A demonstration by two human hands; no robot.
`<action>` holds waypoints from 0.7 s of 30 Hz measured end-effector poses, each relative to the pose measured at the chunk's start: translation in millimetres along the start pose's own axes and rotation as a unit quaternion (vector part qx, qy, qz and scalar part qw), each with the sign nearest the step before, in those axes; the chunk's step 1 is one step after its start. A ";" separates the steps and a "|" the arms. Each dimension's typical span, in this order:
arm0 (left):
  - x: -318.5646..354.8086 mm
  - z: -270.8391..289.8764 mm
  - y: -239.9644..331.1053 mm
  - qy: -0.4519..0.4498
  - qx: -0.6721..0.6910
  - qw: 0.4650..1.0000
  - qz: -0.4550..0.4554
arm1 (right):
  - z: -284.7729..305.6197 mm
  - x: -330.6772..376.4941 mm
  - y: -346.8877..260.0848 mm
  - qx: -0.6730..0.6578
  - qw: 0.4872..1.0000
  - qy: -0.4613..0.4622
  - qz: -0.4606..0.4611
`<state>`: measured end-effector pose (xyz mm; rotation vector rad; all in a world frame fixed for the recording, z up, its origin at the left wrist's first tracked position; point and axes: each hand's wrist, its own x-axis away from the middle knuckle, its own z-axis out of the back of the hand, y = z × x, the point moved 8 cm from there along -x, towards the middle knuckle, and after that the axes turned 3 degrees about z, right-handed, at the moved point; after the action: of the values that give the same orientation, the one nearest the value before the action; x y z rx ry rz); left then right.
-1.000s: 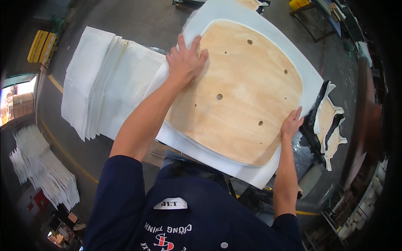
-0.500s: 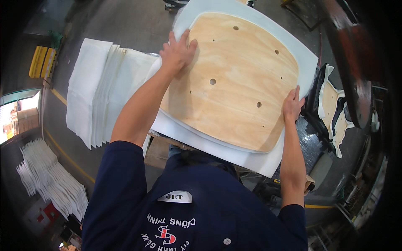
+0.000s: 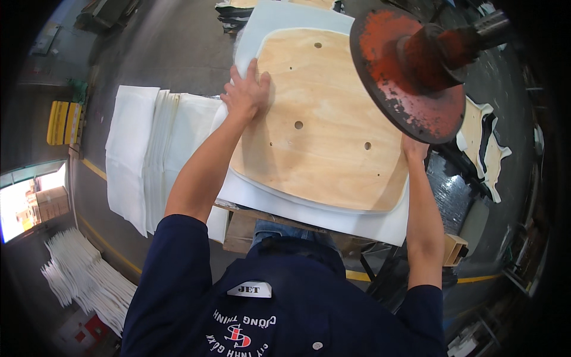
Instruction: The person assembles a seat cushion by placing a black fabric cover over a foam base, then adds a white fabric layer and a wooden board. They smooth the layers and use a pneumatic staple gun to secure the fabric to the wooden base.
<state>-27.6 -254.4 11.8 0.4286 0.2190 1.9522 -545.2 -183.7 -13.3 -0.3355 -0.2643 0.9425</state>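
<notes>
a pale wooden board (image 3: 327,101) pierced with round holes fills the middle of the frame, lying on a white sheet (image 3: 380,223) whose border shows beyond it. the left hand (image 3: 246,92) rests on the board's upper left edge, its fingers spread and slack rather than clenched. the right hand (image 3: 415,149) is at the board's right edge, its fingers hidden behind a worn red disc (image 3: 386,53) at upper right, so their hold cannot be told. folded white sheets (image 3: 131,154) lie left of centre; a wavy white stack (image 3: 89,273) sits at lower left.
</notes>
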 end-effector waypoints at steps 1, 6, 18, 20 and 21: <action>0.4 -2.1 1.2 -0.003 0.000 1.000 -0.003 | -1.9 -3.4 9.9 -0.003 1.000 0.013 0.002; 0.5 -0.8 -2.8 0.001 -0.010 1.000 -0.006 | 11.6 11.7 -19.9 0.032 0.998 -0.034 -0.029; 1.4 -4.4 -0.5 0.012 -0.015 0.999 -0.029 | 11.4 11.9 -24.5 0.030 1.000 -0.001 0.001; 0.4 -4.0 -0.9 0.012 -0.015 0.999 -0.030 | 11.8 15.0 -28.0 0.025 1.000 -0.003 0.005; -0.4 -3.9 -1.4 0.012 -0.015 0.999 -0.029 | 11.6 15.2 -27.3 0.025 1.000 -0.004 0.001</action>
<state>-27.8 -254.0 7.7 0.3753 0.2164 1.9018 -520.7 -184.0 9.2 -0.2856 -0.2479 0.9516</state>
